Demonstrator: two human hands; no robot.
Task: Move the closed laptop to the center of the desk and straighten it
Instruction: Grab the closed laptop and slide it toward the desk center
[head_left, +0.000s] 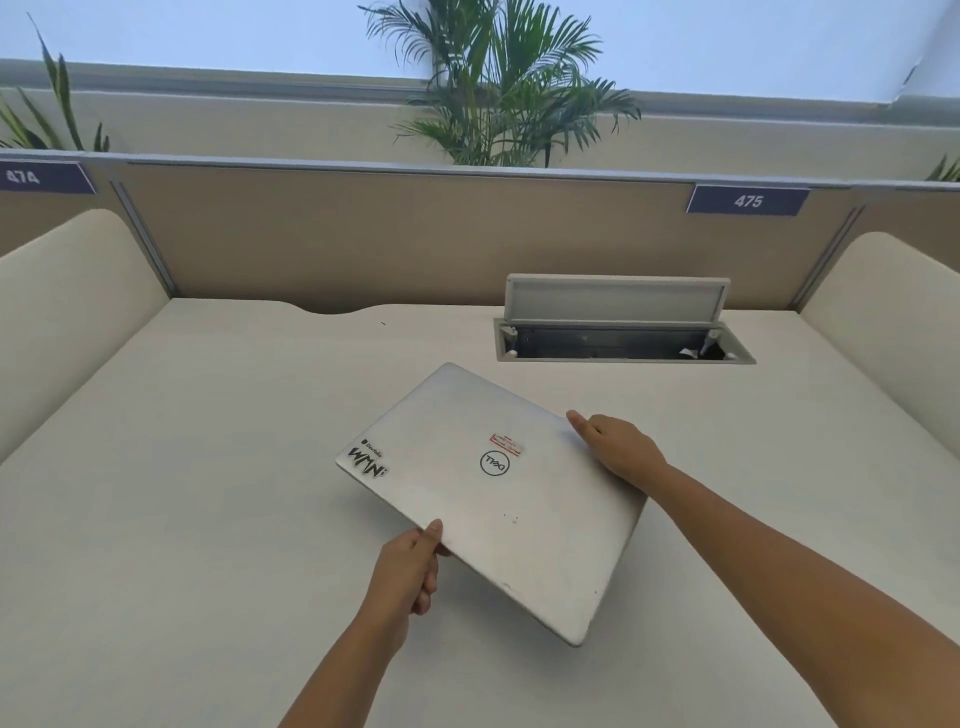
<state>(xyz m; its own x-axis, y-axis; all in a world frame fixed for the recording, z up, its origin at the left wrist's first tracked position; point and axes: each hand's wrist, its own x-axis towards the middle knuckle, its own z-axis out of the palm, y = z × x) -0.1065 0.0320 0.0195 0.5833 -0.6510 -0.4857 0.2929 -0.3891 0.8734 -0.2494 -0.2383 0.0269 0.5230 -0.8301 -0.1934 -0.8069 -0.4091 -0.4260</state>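
Nearest us, our left hand (410, 569) pinches the near-left edge of the laptop (498, 499), thumb on the lid and fingers curled beneath. Our right hand (618, 449) clasps its right corner, thumb resting on top. The laptop is closed, silver and a little scuffed, and it sits askew over the middle of the desk (208, 493), turned well off square to the desk's edges; we cannot tell whether it rests flat or is raised slightly. On the lid we read a round Dell logo (494, 463), upside down from here, a small red-bordered sticker (505, 443) just beyond it whose text is too small to read, and a black lettered sticker (368, 460) at the left corner. Farther back, a cable hatch (623, 325) stands open in the desk. On the partition (415, 234) behind, tags read 475 (748, 200) and, less clearly, 474 (23, 176). A palm (498, 83) rises beyond.
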